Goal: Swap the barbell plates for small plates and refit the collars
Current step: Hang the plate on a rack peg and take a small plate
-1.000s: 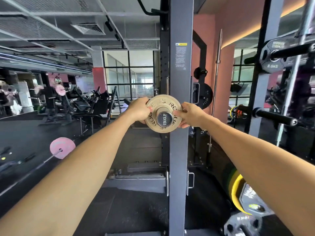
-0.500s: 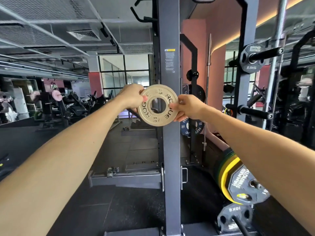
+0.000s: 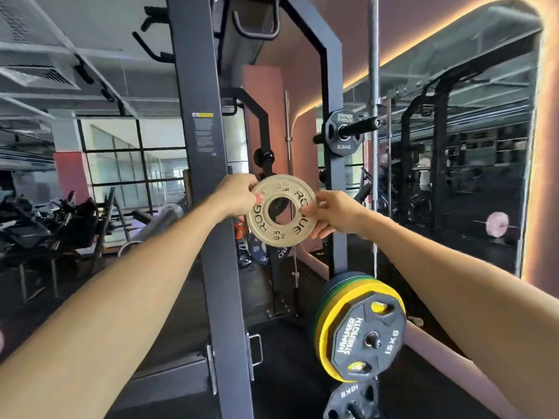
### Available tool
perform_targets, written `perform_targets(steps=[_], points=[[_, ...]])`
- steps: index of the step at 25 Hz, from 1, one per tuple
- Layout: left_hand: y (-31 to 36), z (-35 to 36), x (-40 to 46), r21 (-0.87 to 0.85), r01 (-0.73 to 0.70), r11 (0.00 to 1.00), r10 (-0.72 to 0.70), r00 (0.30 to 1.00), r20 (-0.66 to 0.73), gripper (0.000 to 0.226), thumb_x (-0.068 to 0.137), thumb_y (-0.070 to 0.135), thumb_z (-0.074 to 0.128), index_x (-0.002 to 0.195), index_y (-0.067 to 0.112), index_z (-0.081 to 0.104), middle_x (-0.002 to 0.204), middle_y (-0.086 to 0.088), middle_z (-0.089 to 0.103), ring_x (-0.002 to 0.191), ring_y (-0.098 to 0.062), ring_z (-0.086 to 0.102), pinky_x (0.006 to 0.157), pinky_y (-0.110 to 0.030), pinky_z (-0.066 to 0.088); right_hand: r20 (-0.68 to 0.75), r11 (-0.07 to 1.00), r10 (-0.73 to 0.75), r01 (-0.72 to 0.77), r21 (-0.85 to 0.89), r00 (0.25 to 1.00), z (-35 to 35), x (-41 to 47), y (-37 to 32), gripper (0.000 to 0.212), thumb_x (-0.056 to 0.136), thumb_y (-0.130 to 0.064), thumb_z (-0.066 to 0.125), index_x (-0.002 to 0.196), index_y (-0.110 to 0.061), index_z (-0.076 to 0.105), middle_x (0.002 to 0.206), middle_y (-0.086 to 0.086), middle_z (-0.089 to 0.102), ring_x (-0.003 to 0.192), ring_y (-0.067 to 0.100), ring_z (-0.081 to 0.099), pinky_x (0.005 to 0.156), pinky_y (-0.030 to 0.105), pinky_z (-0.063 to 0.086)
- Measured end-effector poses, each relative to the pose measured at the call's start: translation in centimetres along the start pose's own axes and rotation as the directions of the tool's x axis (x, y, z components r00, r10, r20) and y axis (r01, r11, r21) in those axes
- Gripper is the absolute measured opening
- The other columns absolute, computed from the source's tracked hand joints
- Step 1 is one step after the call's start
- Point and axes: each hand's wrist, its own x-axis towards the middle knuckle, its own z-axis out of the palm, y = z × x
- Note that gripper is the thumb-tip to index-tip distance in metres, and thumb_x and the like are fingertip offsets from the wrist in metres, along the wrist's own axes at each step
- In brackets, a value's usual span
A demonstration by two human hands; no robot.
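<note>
Beside the rack upright (image 3: 208, 207) I held the small plate (image 3: 281, 210) in the air, left hand (image 3: 234, 195) and right hand (image 3: 335, 214) pinching opposite rims. It looked light, rigid, smooth metal; the rims seemed the surest hold.

Single head cam, looking forward and slightly down along both outstretched arms, facing the rack upright (image 3: 208, 207) at close range.

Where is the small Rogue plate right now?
Head view, centre: the small Rogue plate is held in the air between the left hand and right hand, before the rack upright.
</note>
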Motion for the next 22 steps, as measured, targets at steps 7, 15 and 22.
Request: perform_targets(steps=[7,15,22], points=[[7.0,10.3,11.5,-0.107,-0.129,0.986,0.133,0.991,0.034,0.004,0.093,0.019,0.062,0.092,0.016,0.06,0.09,-0.007,0.066,0.071,-0.022,0.068,0.057,-0.032,0.06,-0.111,0.995,0.054,-0.062,-0.075,0.992,-11.7,4.9,7.5,0.029,0.094,-0.018,0.059,0.115,0.002,0.054,0.084,0.016,0.071,0.057,0.022,0.067,0.055,0.03,0.058],[13.9,19.8,23.4,-0.12,-0.208,0.971,0.211,0.977,0.009,0.006,0.095,0.02,0.059,0.089,0.017,0.06,0.081,-0.002,0.062,0.059,-0.014,0.061,0.046,-0.022,0.047,-0.183,0.987,0.078,-0.101,-0.123,0.98,-23.4,11.7,15.4,0.029,0.092,-0.023,0.063,0.109,0.0,0.056,0.089,0.017,0.073,0.074,0.034,0.07,0.061,0.036,0.061],[18.6,25.9,29.4,-0.056,-0.146,0.988,0.142,0.987,-0.071,0.015,0.093,0.019,0.059,0.078,0.017,0.056,0.077,-0.003,0.06,0.056,-0.016,0.06,0.041,-0.02,0.043,-0.091,0.997,0.016,-0.023,-0.078,0.996,-31.4,17.2,21.9,0.029,0.092,-0.021,0.063,0.11,0.0,0.056,0.091,0.019,0.073,0.068,0.028,0.07,0.06,0.034,0.062]])
